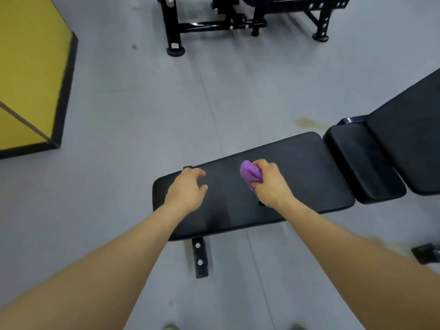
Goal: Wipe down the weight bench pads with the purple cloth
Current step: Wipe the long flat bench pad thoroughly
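A black weight bench lies across the middle of the view. Its long flat pad (pixel 297 167) is nearest me. A smaller seat pad (pixel 362 167) sits to its right, and a further pad (pixel 409 139) rises at the right edge. My right hand (pixel 271 184) grips a bunched purple cloth (pixel 248 173) over the middle of the long pad. My left hand (pixel 188 189) hovers over the pad's left end with loosely curled fingers and holds nothing.
A yellow box with black edges (pixel 31 79) stands at the left. A black machine frame (pixel 228 22) stands on the grey floor at the back. The bench's foot bar (pixel 200 256) sticks out toward me. A small black object (pixel 426 252) lies at the right edge.
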{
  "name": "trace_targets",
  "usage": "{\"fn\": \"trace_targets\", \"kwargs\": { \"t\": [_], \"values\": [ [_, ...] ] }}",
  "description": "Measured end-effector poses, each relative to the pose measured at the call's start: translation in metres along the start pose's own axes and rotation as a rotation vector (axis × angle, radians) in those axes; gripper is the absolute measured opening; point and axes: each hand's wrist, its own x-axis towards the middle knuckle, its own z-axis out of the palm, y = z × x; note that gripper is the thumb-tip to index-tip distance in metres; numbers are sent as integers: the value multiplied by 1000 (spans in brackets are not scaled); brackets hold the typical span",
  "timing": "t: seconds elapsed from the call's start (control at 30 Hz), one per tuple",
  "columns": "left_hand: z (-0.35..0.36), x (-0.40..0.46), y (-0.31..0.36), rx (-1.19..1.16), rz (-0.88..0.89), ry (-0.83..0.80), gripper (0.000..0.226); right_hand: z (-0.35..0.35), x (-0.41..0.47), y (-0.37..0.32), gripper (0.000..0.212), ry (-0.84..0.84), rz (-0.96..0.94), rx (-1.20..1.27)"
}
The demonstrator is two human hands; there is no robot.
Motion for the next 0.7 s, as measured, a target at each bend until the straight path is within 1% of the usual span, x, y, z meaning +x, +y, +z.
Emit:
{"fn": "trace_targets", "kwargs": {
  "t": [0.13, 0.27, 0.37, 0.5, 0.6, 0.7],
  "values": [
    [-40, 23, -16, 58, 27, -24, 37, 17, 12, -39, 40, 4, 42, -24],
    [-50, 46, -6, 70, 72, -90, 36, 18, 28, -56, 40, 11, 85, -11],
    [-55, 62, 0, 27, 87, -126, 37, 16, 47, -64, 39, 7, 119, 36],
    [-58, 91, -9, -98, 20, -158, 35, 20, 71, -76, 31, 10, 185, 155],
    [-57, 119, -19, -161, -17, -214, 35, 25, 92, -83, 33, 9, 211, 183],
    [-61, 152, -26, -205, -17, -276, 33, 31, 114, -92, 33, 38, 258, 234]
  ]
}}
